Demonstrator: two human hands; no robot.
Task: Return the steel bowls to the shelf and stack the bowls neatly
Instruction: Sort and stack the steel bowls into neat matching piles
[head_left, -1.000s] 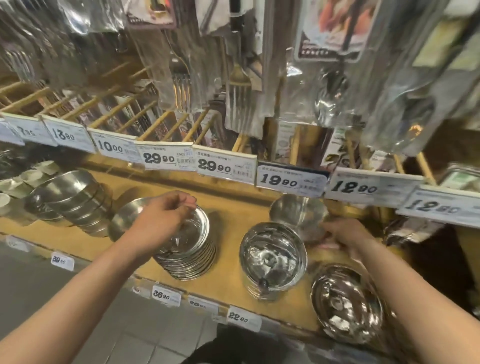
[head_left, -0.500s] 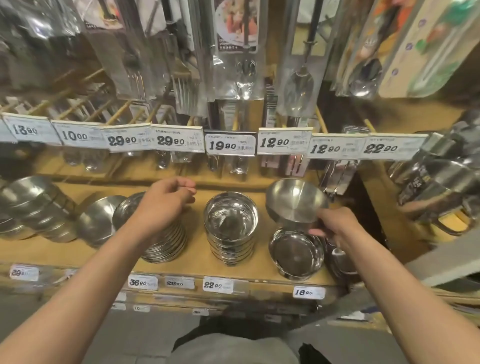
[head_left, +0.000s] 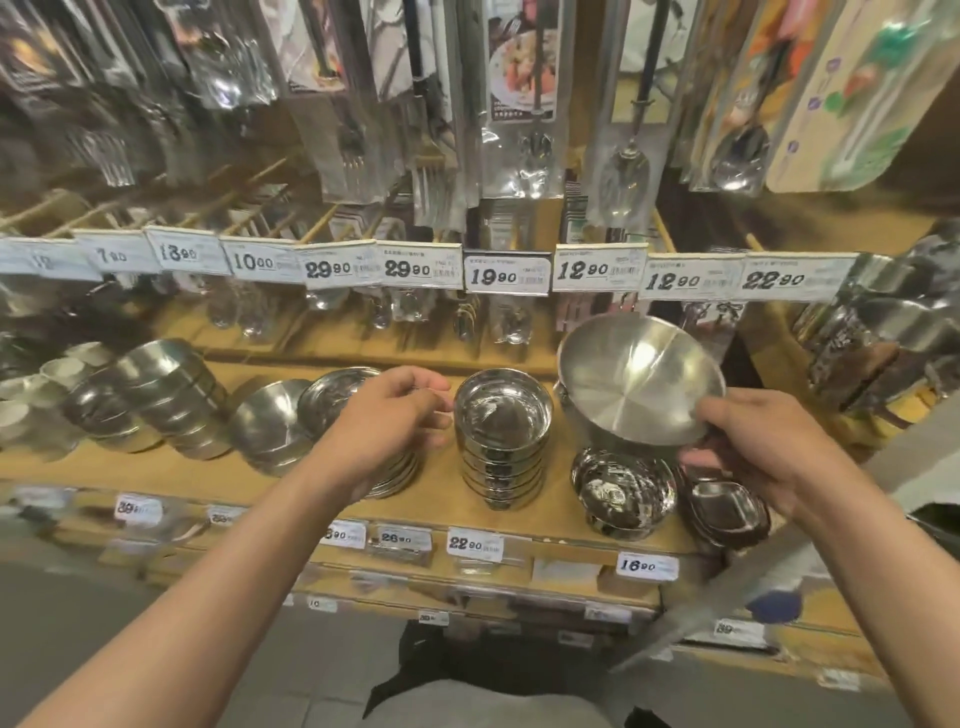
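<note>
My right hand (head_left: 748, 447) grips the near rim of a matte steel bowl (head_left: 636, 376), held tilted in the air above the wooden shelf (head_left: 447, 499). Below it lies a shiny bowl stack (head_left: 621, 496). A tall stack of small steel bowls (head_left: 501, 436) stands in the middle. My left hand (head_left: 387, 423) hovers with loosely curled fingers over a low stack of flat steel bowls (head_left: 337, 389), holding nothing I can see. Further left lie a single bowl (head_left: 265, 426) and a leaning stack of bowls (head_left: 150, 400).
Dark oval dishes (head_left: 722, 506) sit at the shelf's right end. Packaged forks and spoons (head_left: 441, 130) hang above a row of price tags (head_left: 506, 273). White cups (head_left: 31, 384) stand far left. Steel pots (head_left: 883, 332) are at the right.
My right hand has lifted the matte bowl up off the shelf and tilted it. The view has swung right and back. My left hand stays above the flat stack.
</note>
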